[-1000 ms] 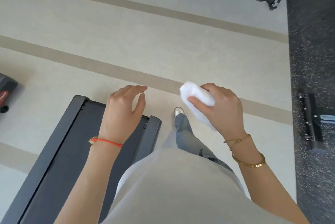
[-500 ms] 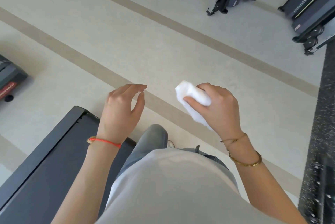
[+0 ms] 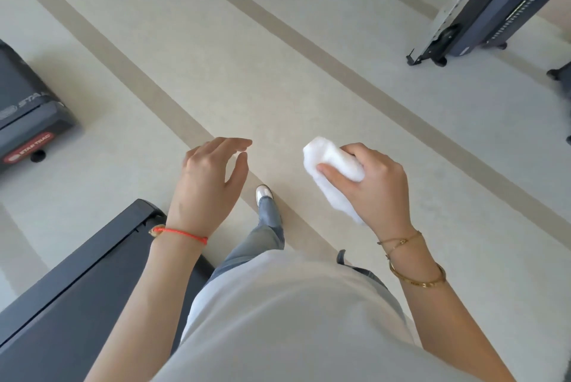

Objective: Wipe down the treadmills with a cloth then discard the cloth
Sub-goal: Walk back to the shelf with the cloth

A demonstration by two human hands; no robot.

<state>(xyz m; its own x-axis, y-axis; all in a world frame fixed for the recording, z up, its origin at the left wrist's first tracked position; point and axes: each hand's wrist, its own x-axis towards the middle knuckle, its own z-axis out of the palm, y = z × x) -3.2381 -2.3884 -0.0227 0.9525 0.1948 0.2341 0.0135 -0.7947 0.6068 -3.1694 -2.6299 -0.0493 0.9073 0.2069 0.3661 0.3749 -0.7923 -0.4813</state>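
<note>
Above the pale floor [image 3: 216, 42], both hands hang in the air in front of the person's body, apart from each other. The right hand [image 3: 375, 187] grips a crumpled white cloth [image 3: 336, 171], with the thumb pressed across its near side and the fingers curled over the top; one end of the cloth sticks out past the thumb toward the left hand, and the other trails down under the palm. The left hand [image 3: 207, 177] holds nothing, its fingers relaxed and lightly bent, thumb apart from them. A red cord bracelet [image 3: 182, 233] circles the left wrist, and a thin gold chain and a gold bangle [image 3: 417, 276] circle the right. Below the hands show a light shirt [image 3: 293, 320], a jeans leg and a pale shoe [image 3: 263, 193] stepping on a tan floor stripe. A dark treadmill deck [image 3: 77, 295] lies at lower left, under the left forearm. Another treadmill's rear end marked STAR TRAC [image 3: 27, 122] sits at the left edge, and more machines [image 3: 494, 4] stand at upper right.
</note>
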